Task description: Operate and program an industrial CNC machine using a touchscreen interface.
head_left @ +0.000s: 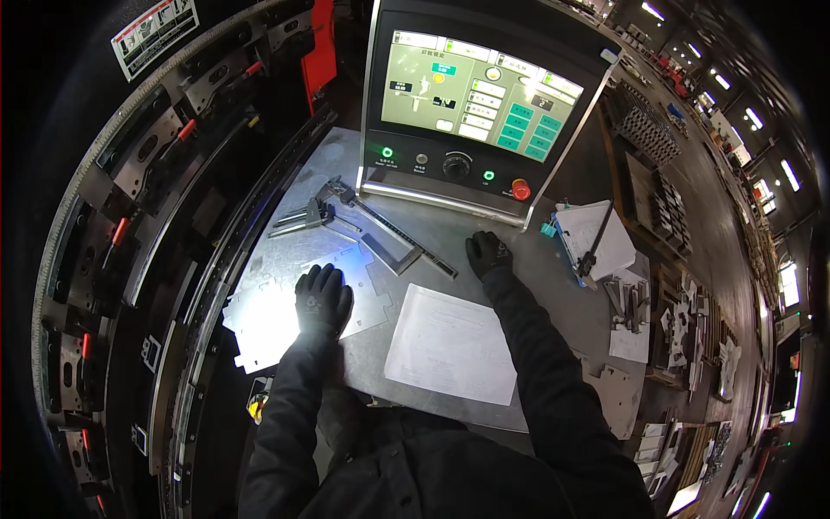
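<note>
Here's our left hand (322,300), fingers extended over the notched metal sheet (270,322), left on the table (540,290); it looks light, stiff, probably slippery, best held by opposite edges. Our right hand (489,253) is curled; grip unclear.

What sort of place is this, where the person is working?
Probably a sheet-metal workshop, judging by the long black machine with red levers, the black control panel with a lit screen, and the flat, notched, grey metal sheet under the black-gloved left hand.
</note>
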The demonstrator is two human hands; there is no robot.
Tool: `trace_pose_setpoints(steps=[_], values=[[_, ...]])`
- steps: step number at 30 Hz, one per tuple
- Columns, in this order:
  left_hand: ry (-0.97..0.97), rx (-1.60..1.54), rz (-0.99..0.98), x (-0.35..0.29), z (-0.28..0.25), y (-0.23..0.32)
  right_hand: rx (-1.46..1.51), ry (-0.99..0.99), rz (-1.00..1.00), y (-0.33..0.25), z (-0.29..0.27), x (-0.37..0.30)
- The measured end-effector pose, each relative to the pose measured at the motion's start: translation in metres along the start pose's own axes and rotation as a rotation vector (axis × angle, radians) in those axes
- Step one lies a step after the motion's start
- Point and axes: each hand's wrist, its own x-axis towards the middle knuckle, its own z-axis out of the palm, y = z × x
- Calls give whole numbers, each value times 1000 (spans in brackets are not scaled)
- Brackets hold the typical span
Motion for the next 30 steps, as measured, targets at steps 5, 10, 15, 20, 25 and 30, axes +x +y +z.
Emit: trace_pose_setpoints(steps=[5,10,15,20,25,30], values=[[-44,-14,-23,2,-3,3,17,57,16,0,2,-1],[14,-38,2,0,2,-2,17,68,31,-7,-4,-1],[242,18,126,4,2,3,10,24,47,-4,-1,-2],[62,-30,26,0,3,-1,7,15,58,-4,0,-1],[225,23,127,5,2,2,17,47,26,-1,2,-1],[38,-31,21,1,0,0,5,41,29,-3,2,-1]])
